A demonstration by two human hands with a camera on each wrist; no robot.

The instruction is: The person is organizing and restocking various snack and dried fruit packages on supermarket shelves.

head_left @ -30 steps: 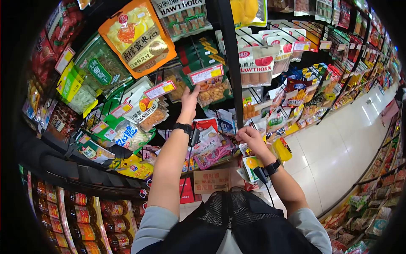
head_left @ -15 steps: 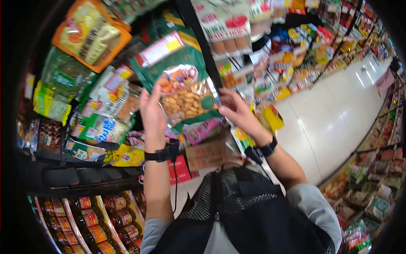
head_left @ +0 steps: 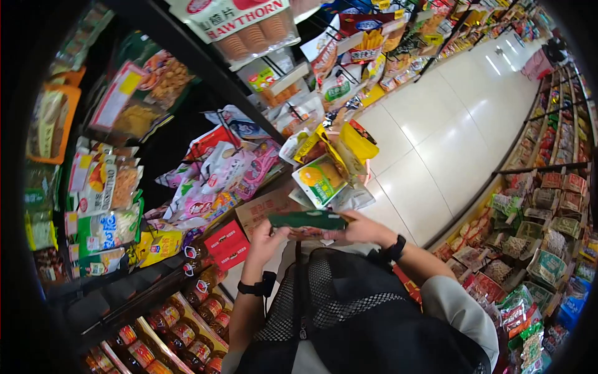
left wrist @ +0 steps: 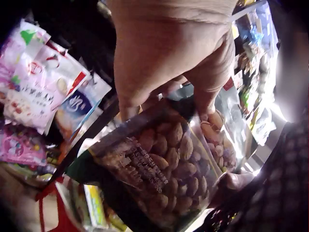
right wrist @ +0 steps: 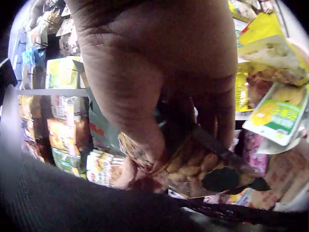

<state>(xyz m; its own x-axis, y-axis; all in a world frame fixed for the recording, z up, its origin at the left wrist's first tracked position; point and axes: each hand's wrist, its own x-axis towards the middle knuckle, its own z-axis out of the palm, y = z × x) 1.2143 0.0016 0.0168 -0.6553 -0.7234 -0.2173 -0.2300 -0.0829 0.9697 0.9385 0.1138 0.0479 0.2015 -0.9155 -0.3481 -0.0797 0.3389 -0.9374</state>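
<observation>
Close to my chest, a green bag of nuts point(head_left: 309, 219) with a clear window lies nearly edge-on in the head view. My left hand point(head_left: 263, 242) grips its left end, and my right hand point(head_left: 366, 229) holds the right end. From the left wrist, the nuts point(left wrist: 169, 166) show through the window, under small white print, with thumb and fingers clasping the upper edge. Over in the right wrist view, my thumb and fingers close round another edge of the same bag point(right wrist: 193, 169); part of the bag is hidden behind that hand.
Snack bags hang on the rack to the left, including a hawthorn pack point(head_left: 246, 31) and nut bags point(head_left: 165, 78). Yellow and white packs point(head_left: 321, 177) jut out ahead of my hands. Bottles point(head_left: 168, 318) stand lower left, a red box point(head_left: 227, 246) lies low, and shelves border the tiled aisle point(head_left: 436, 137).
The nut bag has come off the rack and moved back to my chest, tipping from facing me to nearly edge-on. My right hand has joined the left on it. The view has swung right.
</observation>
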